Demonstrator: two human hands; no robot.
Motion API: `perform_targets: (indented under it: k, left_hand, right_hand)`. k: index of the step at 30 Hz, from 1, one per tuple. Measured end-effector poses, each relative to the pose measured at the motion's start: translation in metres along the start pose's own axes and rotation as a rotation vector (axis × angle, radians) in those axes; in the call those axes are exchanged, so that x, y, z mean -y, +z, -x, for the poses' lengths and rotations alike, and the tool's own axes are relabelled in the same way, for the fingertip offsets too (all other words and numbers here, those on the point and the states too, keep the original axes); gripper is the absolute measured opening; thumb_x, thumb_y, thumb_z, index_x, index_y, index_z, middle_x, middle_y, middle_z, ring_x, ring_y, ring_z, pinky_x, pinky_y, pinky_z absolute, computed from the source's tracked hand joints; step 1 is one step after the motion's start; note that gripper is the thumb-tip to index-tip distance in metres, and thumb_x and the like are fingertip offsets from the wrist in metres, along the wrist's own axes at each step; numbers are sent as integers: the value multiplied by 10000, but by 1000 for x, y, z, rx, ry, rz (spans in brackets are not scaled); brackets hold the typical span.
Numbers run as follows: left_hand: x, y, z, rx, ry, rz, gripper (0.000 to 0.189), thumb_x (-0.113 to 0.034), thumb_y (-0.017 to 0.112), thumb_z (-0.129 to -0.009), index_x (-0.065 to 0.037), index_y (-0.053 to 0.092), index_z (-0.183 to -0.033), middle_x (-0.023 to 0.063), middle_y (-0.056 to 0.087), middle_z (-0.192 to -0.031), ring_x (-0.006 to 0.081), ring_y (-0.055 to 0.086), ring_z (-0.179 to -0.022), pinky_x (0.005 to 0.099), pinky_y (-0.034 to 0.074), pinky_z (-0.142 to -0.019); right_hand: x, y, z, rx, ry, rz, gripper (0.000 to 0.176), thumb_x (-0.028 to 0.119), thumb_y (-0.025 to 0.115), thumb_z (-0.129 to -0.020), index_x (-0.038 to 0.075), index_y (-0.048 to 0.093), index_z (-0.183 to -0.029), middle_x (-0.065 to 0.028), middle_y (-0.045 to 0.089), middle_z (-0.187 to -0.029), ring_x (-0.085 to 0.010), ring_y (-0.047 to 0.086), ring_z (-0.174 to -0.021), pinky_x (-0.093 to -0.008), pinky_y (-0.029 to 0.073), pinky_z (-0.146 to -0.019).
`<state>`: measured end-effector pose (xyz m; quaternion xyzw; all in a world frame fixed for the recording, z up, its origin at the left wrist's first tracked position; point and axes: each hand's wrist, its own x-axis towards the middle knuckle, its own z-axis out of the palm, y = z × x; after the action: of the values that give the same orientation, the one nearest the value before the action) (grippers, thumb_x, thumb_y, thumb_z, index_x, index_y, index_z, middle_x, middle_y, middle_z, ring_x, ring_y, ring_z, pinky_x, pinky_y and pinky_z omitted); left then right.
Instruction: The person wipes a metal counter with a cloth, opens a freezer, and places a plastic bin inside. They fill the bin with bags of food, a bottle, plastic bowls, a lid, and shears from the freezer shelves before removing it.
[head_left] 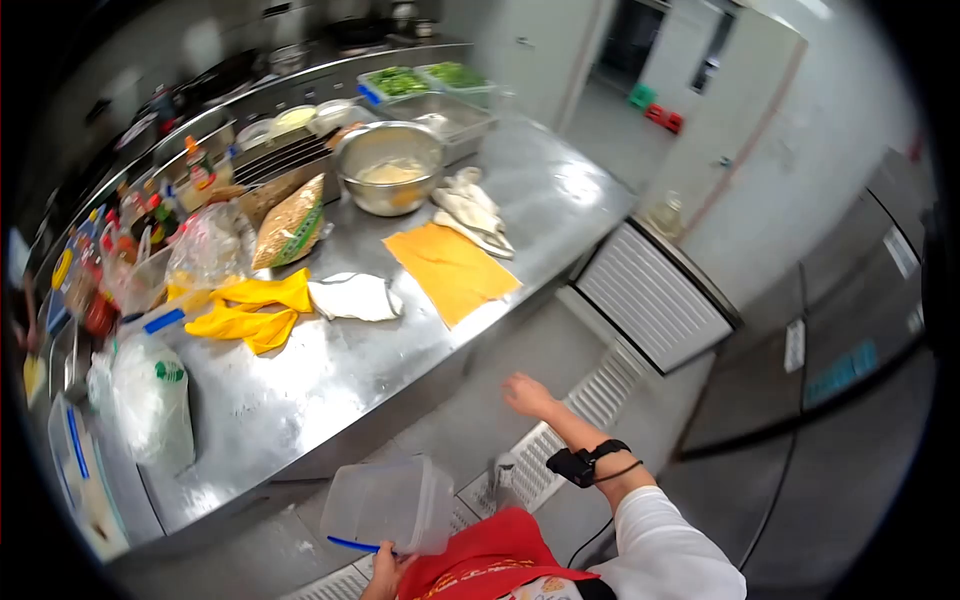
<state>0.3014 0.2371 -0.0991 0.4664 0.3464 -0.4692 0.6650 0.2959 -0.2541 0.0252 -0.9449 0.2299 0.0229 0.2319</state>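
Note:
Low at the front, my left hand [385,568] grips the edge of a clear plastic storage container [375,505], beside its blue clip [352,545]. The container is tilted and held near the red apron [480,560], off the table. My right hand [527,393] is stretched out over the floor, past the table's front edge. Its fingers are loosely bent and apart, with nothing visible in them. A dark device is strapped to the right forearm.
The steel table [340,400] carries an orange cloth [452,268], yellow gloves [255,308], a white cloth [355,297], a steel bowl [390,168], a bag of grain-like food [290,225] and a tied plastic bag [150,400]. Bottles crowd its left side. Steel cabinets [800,350] stand right.

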Motion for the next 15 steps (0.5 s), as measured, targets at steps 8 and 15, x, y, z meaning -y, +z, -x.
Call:
perform_targets:
  k: [8, 15]
  left_hand:
    - [142, 67, 40, -204, 277, 473, 550, -281, 473, -881, -12, 279, -1320, 215, 432, -1250, 349, 476, -1068, 499, 462, -855]
    - [267, 141, 71, -410, 372, 888, 470, -255, 513, -783, -54, 391, -1190, 153, 420, -1204, 334, 437, -1074, 550, 424, -910]
  right_hand:
    - [-56, 22, -166, 351, -409, 641, 219, 172, 493, -814, 58, 631, -940, -145, 576, -1087, -232, 507, -1105, -383, 436, -804]
    - [-77, 36, -172, 304, -567, 916, 265, 194, 478, -835, 85, 618, -1031, -94, 559, -1160, -249, 509, -1084, -440, 410, -830]
